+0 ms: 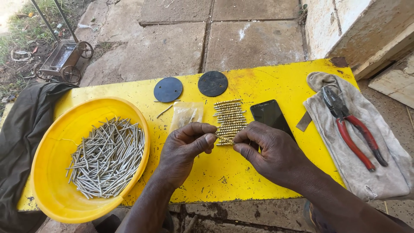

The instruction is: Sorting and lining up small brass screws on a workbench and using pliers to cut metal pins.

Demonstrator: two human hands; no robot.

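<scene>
My left hand (183, 149) and my right hand (269, 153) meet over a yellow board (267, 82), pinching one small gold-coloured screw (224, 139) between their fingertips. Just beyond the fingers lies a neat row of several matching gold screws (229, 116). A clear plastic bag (185, 113) lies flat beside that row, above my left hand. A black phone (269, 114) rests face up just past my right hand.
A yellow bowl (51, 146) holding several silver nails (108, 155) sits at the left. Two dark round discs (168, 89) (212, 83) lie at the far edge. Red-handled pliers (351, 127) rest on a grey cloth (375, 177) at the right. Dark fabric (19, 133) hangs off the left end.
</scene>
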